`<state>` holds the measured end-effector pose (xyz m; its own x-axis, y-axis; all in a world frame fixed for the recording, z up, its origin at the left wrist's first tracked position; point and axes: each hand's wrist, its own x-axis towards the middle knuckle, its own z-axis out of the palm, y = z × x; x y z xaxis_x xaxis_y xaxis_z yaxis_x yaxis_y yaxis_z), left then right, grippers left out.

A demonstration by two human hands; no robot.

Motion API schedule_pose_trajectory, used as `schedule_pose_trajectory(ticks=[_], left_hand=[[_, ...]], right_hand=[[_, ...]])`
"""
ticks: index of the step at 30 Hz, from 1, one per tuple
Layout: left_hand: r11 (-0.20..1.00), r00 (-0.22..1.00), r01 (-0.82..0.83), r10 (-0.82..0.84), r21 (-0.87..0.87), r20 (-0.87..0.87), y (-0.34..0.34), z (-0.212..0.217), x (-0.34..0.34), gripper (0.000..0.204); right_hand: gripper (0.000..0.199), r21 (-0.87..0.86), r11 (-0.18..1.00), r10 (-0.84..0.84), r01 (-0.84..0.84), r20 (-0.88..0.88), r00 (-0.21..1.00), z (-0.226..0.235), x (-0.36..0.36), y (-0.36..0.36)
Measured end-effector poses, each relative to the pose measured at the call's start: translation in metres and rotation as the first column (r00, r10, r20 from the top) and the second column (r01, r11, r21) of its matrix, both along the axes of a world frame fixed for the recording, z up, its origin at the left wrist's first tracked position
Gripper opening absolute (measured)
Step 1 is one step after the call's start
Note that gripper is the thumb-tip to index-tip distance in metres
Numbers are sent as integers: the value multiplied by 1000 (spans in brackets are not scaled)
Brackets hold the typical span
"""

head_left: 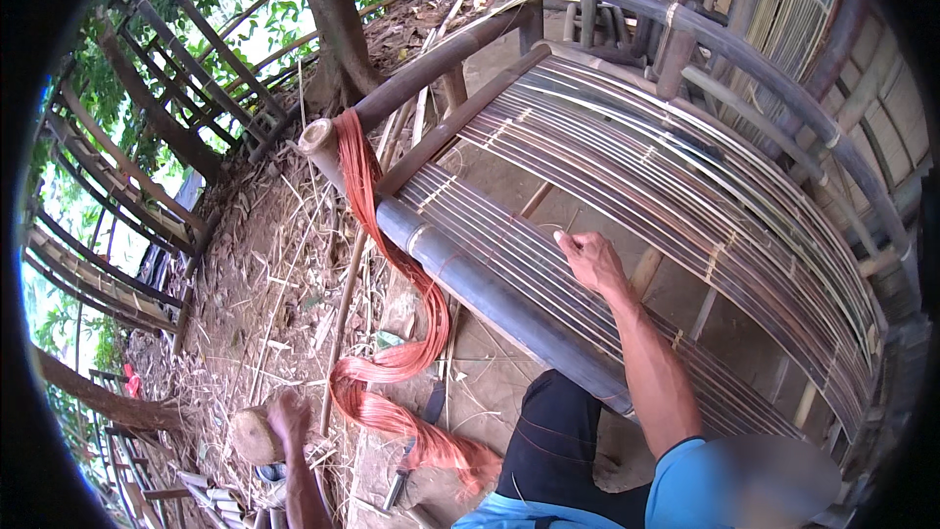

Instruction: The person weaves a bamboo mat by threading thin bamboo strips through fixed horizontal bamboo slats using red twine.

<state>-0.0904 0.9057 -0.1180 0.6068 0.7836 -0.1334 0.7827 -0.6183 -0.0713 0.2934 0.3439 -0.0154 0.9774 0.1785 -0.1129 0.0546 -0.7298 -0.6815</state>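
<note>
Two hands at work: right hand (590, 260) pinches the slats (685, 186) — steadying them on the frame (509, 294); left hand (286, 418) rests slack beside a round lump (255, 436) — orange twine (377, 225) drapes within reach.

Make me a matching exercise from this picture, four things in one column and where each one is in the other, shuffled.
Things:
1. Bundle of orange-red cord strands
2. Right hand
3. Left hand
4. Brown tree trunk

Places:
A. On the thin split bamboo slats of the curved frame
B. Draped over the end of a thick bamboo pole, trailing to the ground
C. Standing beyond the frame, at the top of the view
D. Low down by a round pale brown lump on the littered dirt

Pairs: 1-B, 2-A, 3-D, 4-C
</note>
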Motion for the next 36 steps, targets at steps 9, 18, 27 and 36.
schedule_pose_trajectory(ticks=[9,18,27,36], left_hand=[[-147,785,555,419,-819,457,-234,69,254,97],[-142,441,897,325,-418,837,-239,184,270,37],[-204,497,801,751,-563,434,-172,136,293,39],[405,696,531,292,-744,656,-123,143,249,44]], right_hand=[[53,-72,995,-63,68,66,996,23,-32,6],[49,-85,993,-71,86,169,983,8,-30,-9],[12,-252,963,130,95,744,656,41,-71,-127],[34,-539,828,208,152,548,811,46,-112,-265]])
